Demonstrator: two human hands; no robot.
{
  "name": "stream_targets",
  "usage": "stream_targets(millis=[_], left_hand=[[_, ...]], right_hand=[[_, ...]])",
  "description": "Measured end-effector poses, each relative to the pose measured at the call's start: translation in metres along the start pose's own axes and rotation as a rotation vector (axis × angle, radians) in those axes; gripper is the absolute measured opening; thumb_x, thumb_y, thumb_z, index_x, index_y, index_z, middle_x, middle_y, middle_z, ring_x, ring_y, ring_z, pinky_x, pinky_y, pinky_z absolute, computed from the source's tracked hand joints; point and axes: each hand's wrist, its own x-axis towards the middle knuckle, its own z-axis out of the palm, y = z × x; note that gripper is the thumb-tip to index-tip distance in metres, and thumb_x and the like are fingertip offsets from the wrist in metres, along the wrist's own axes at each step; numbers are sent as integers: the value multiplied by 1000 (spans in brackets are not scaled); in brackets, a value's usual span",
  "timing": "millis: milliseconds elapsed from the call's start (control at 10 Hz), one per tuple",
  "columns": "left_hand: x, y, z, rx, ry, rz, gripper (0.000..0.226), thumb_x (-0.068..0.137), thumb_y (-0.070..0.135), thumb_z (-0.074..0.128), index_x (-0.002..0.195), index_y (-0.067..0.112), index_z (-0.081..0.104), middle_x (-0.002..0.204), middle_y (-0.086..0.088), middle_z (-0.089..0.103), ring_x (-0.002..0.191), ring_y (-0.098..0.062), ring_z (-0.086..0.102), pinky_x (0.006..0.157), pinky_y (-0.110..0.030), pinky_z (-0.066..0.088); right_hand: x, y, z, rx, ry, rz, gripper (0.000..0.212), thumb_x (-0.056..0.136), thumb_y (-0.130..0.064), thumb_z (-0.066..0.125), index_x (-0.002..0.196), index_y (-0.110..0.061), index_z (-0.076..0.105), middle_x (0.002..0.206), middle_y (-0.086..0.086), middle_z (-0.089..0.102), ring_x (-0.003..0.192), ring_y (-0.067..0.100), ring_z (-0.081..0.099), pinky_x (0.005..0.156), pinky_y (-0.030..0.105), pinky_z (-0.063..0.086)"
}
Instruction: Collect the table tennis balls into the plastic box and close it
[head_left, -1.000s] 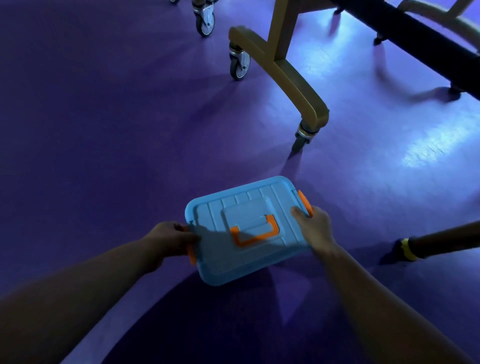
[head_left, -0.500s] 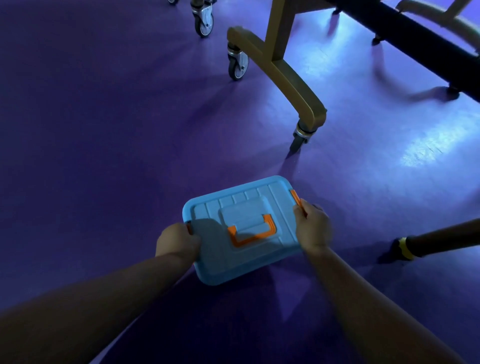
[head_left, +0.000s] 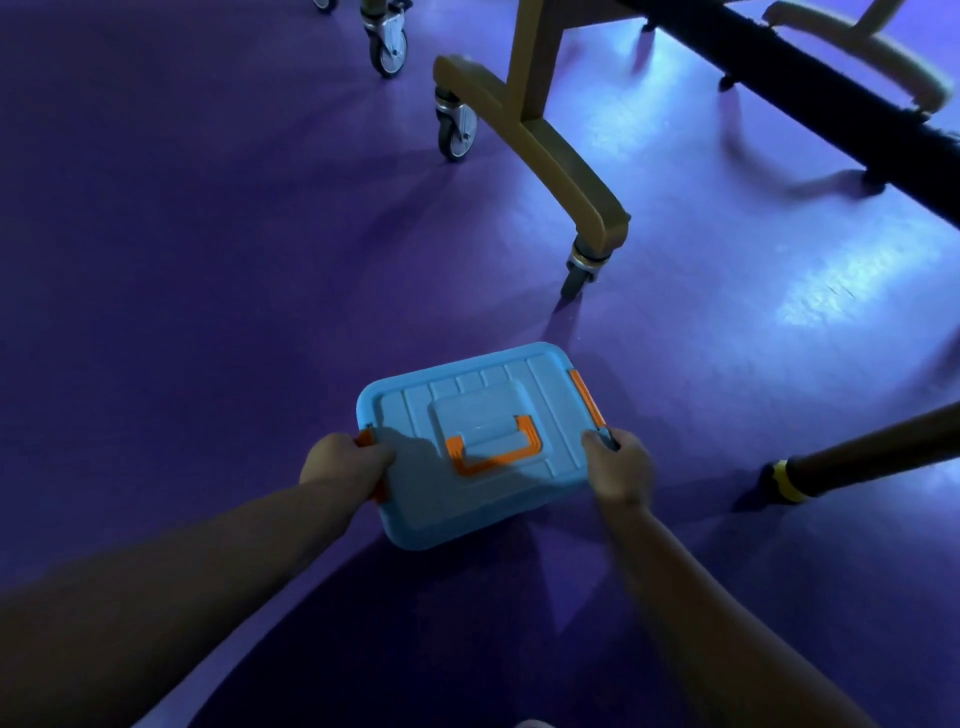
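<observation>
Purple floor (head_left: 208, 270) lies under 2 bare arms that reach out from the near edge. The left grip (head_left: 345, 462) curls its fingers round the left side of the plastic box (head_left: 415, 509), right on an orange clip (head_left: 365, 439). The right grip (head_left: 618, 467) curls round the right side, at the near end of the other orange clip (head_left: 587, 397). The blue lid (head_left: 550, 410) sits flat on the box, with an orange handle (head_left: 493, 464) lying down in its middle. The box is down by the floor between both grips — touching it or just above, I cannot tell. Off to the right lies a dark pole (head_left: 857, 457) with a yellow band (head_left: 787, 480). Farther back stands a gold leg (head_left: 561, 156) on small wheels (head_left: 579, 270), and a black bar (head_left: 831, 104) runs behind it.
</observation>
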Motion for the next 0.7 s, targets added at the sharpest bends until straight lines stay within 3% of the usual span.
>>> stream_targets(millis=[100,200,300,400,500,600,700], left_hand=[[-4,17,18,-25,-16,31,21,79,18,68,67,8,54,74,-12,61,70,-26,62,77,-42,57],[-14,41,53,-102,-94,38,21,78,18,69,66,8,55,72,-11,62,75,-29,66,78,-43,58],[-24,69,94,-142,-147,68,21,78,16,67,65,7,54,60,-5,56,62,-24,62,67,-38,58],[-31,97,131,-150,-187,103,18,81,20,65,84,4,57,64,-2,53,63,-20,56,57,-29,46],[-30,113,163,-190,-246,96,14,83,20,63,83,7,56,60,1,52,60,-16,55,53,-26,44],[-31,128,186,-236,-291,40,28,85,17,61,64,7,46,35,3,50,35,-8,52,38,-21,43],[-32,134,201,-221,-342,24,17,86,19,63,85,7,51,59,1,52,61,-16,56,56,-26,46]], right_hand=[[3,8,-13,220,77,81,28,80,-22,61,101,-2,59,85,6,56,79,21,50,68,30,38],[7,22,-25,386,130,109,36,70,-40,64,88,-11,54,75,4,57,72,23,54,70,50,52],[24,46,-28,424,86,177,65,57,-57,62,106,-17,47,89,8,59,83,29,58,77,49,49],[19,31,-45,443,64,211,72,70,-40,65,128,-7,39,92,8,58,81,28,56,79,47,49],[28,37,-55,437,81,216,58,85,-14,62,135,-7,35,94,9,54,80,22,51,73,36,44],[38,40,-66,364,124,204,53,85,-10,61,132,-7,37,101,13,53,85,26,54,75,37,46],[47,39,-68,296,179,178,53,84,-8,61,132,-6,39,112,16,56,98,33,59,87,49,52]])
